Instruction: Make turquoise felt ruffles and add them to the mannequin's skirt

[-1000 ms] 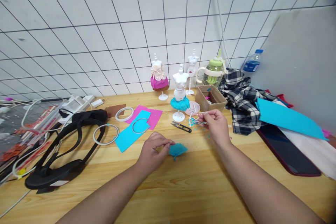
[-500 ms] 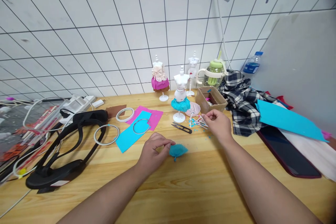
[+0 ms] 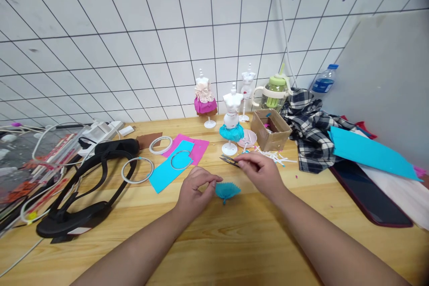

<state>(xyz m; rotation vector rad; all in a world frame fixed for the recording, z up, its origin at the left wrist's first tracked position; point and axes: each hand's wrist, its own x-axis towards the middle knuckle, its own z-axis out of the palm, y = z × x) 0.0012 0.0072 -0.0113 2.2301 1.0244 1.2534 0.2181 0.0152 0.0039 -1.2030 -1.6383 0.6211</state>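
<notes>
My left hand (image 3: 197, 191) pinches the edge of a small blue pleated paper fan (image 3: 228, 191), its gathered, tied end toward me. My right hand (image 3: 260, 173) has its thumb and fingers closed at the handle end of black thread snips (image 3: 229, 161), which lie on the table with the blades to the left. Just behind the snips stands a white mini dress form (image 3: 232, 103) with a puffy blue skirt (image 3: 231, 132). White paper strips (image 3: 278, 157) and small blue scraps lie behind my right hand, beside a pink dish (image 3: 249, 137).
Farther back are a dressed form (image 3: 205, 98), a bare form (image 3: 247, 84), a cardboard box (image 3: 271, 130) and a green-lidded jug (image 3: 276, 91). Blue paper (image 3: 164, 176), tape rolls (image 3: 137, 170) and a black headset (image 3: 80, 223) lie left. Plaid cloth (image 3: 313, 143) and a phone (image 3: 368, 196) lie right.
My right hand has let go of the white strips and come left and nearer, onto the snips. The strips now lie more spread out. My left hand still holds the fan.
</notes>
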